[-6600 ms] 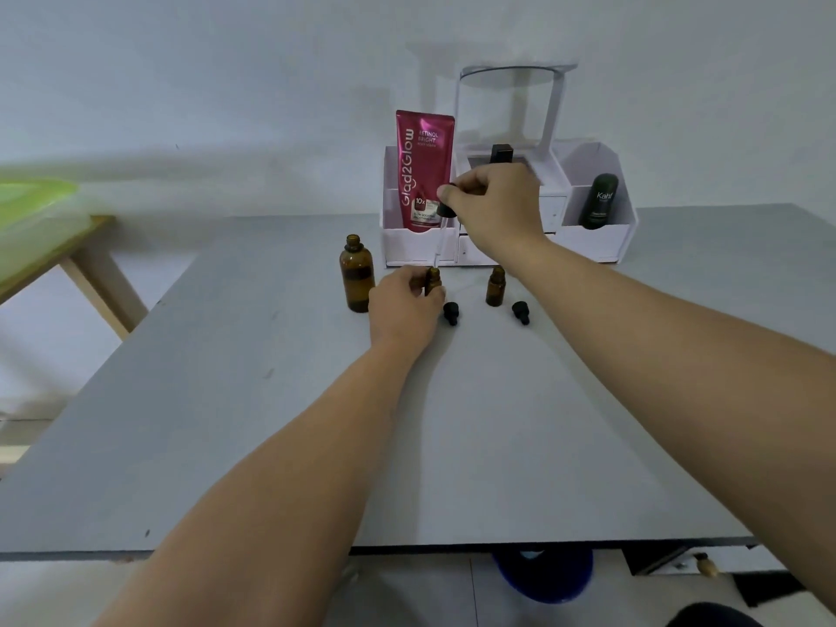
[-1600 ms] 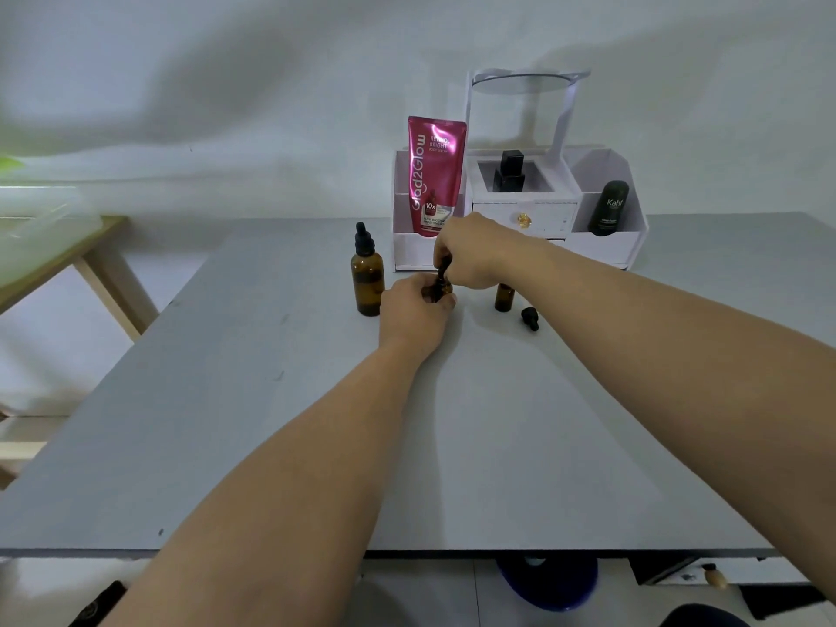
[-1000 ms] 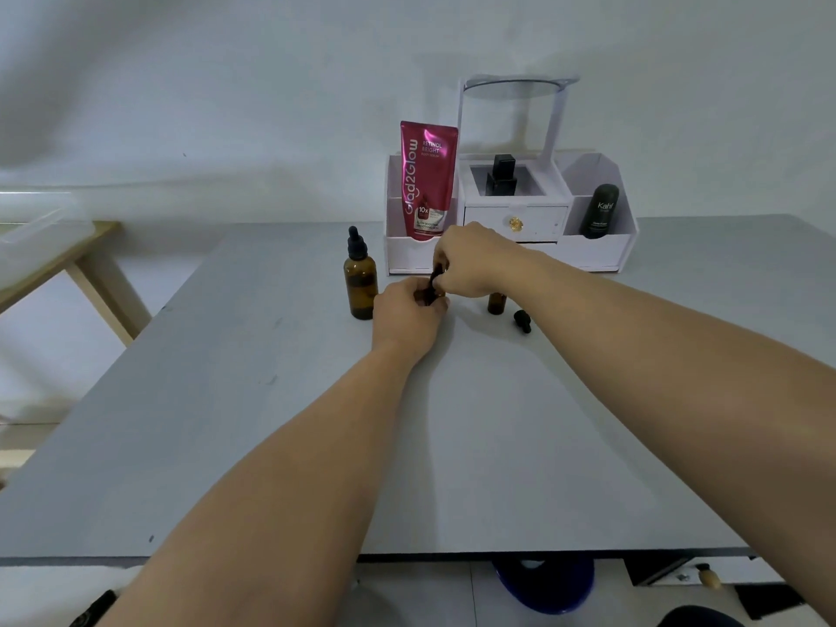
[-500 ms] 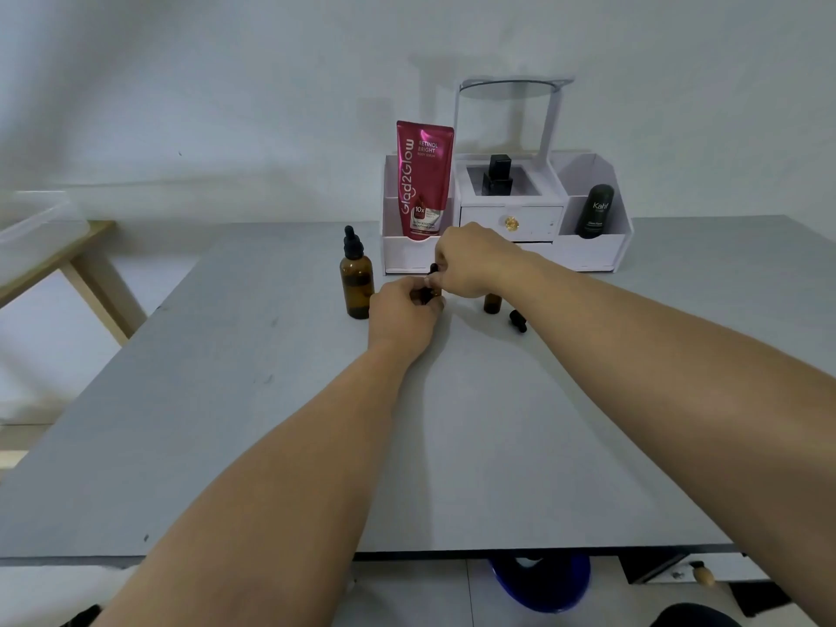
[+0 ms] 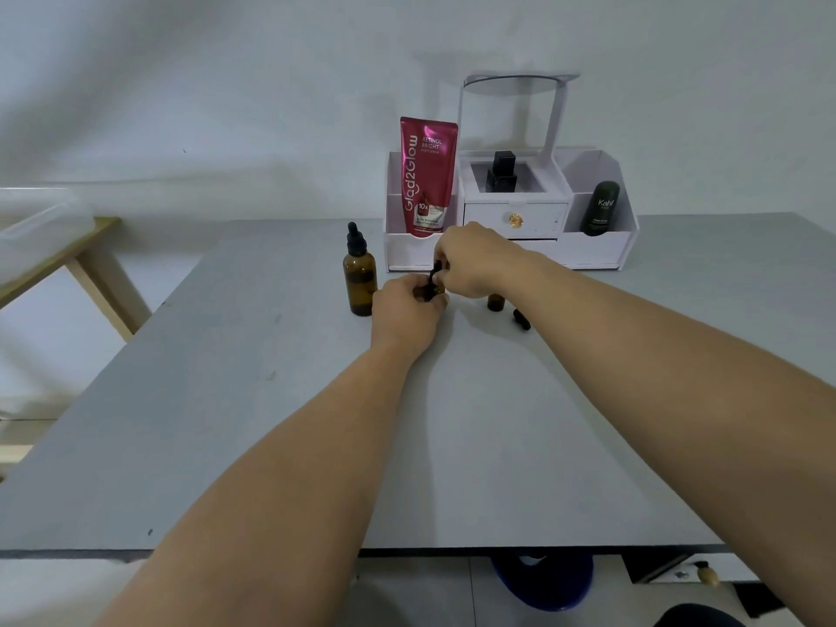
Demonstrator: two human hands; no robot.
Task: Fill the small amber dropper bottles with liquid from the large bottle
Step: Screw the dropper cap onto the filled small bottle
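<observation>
The large amber bottle (image 5: pixel 359 282) stands upright on the grey table (image 5: pixel 271 400) with its black dropper cap on. Just right of it my left hand (image 5: pixel 407 310) is wrapped around a small amber bottle (image 5: pixel 435 289), mostly hidden by my fingers. My right hand (image 5: pixel 475 260) pinches the black dropper cap (image 5: pixel 436 270) on top of that small bottle. A second small amber bottle (image 5: pixel 496 302) stands open behind my right wrist. Its black dropper cap (image 5: pixel 521 319) lies on the table beside it.
A white organiser (image 5: pixel 597 251) stands at the table's back edge, holding a red tube (image 5: pixel 427 174), a black bottle (image 5: pixel 501 172) and a dark green bottle (image 5: pixel 600 208). A wooden table (image 5: pixel 81 264) is at the left. A blue bin (image 5: pixel 543 581) sits below the table's front edge.
6.6 s ago the large bottle was open and my right hand held its dropper high; now it is capped. Over the last second both hands have stayed on the small bottle and cap.
</observation>
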